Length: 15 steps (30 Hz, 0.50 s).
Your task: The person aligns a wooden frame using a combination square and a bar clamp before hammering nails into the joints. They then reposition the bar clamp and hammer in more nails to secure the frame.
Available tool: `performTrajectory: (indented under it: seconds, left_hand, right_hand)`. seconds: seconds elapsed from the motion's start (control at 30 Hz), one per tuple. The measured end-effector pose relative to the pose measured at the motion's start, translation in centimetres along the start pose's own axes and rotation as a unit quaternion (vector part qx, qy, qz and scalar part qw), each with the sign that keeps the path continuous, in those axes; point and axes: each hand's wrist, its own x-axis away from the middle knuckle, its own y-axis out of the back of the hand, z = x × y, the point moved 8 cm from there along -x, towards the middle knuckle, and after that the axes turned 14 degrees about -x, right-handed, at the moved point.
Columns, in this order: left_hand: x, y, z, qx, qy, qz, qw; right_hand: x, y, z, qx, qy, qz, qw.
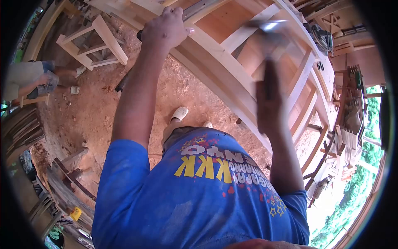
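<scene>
My right hand [271, 108] is wrapped round the dark handle of a hammer [270, 76], which is smeared by motion. Its shiny metal head hangs over a large pale wooden frame [232, 68] with several crosspieces and brown panels. My left hand [168, 29] is closed at the near upper edge of this frame. A dark end shows beside its wrist and a small pinkish tip sticks out on the other side, but what the fingers grip is mostly hidden. Beyond that hand, a long grey strip [201, 10] lies along the wood.
A small wooden frame [93, 45] stands on the dirt floor [99, 99] at the left. Near it another person [41, 79] is partly in view. A power tool [321, 37] rests at the frame's far side. Timber pieces [68, 178] lie at lower left.
</scene>
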Motion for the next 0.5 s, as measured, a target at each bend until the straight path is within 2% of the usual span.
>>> performTrajectory:
  seconds: [0.03,0.1,0.13,0.17,0.23,0.3,0.37,0.4,0.43,0.47,0.5]
  left_hand:
    - [0.1,0.2,-0.1,0.001,0.000,0.000,1.000]
    - [0.2,1.1,-0.2,-0.003,0.002,0.000,1.000]
    - [0.4,0.9,-0.2,-0.006,0.003,0.009,1.000]
    - [0.6,0.6,-0.3,-0.002,0.005,0.015,1.000]
    - [0.2,0.7,-0.1,0.002,0.007,0.015,1.000]
    - [0.2,0.6,-0.1,0.007,0.004,0.012,1.000]
    - [0.1,0.7,-0.1,0.014,0.002,0.007,1.000]
    - [0.1,0.7,-0.1,0.018,0.001,0.006,1.000]
    - [0.2,0.7,-0.1,0.019,-0.002,0.004,1.000]
    - [0.5,0.6,-0.1,0.013,-0.001,0.008,1.000]
    - [0.8,0.5,-0.1,0.006,-0.003,0.012,1.000]
  right_hand:
    - [0.1,-2.3,-1.8,0.099,-0.058,0.067,0.991]
    - [0.7,-2.4,-1.8,0.061,-0.175,0.052,0.981]
    - [0.9,-1.7,-1.0,0.039,-0.128,-0.009,0.991]
    - [0.3,-0.6,1.1,-0.002,-0.035,-0.047,0.998]
    - [0.0,1.5,5.2,-0.059,0.162,-0.101,0.980]
    - [-0.4,1.5,7.1,-0.158,0.211,-0.106,0.959]
    - [0.4,0.5,3.7,-0.150,0.172,-0.088,0.970]
    - [0.1,-0.6,1.2,-0.081,0.054,-0.043,0.994]
    - [0.2,-1.9,-1.1,0.006,-0.058,0.021,0.998]
    - [0.8,-3.0,-3.2,0.106,-0.238,0.114,0.959]
    - [1.2,-2.8,-3.0,0.089,-0.211,0.073,0.971]
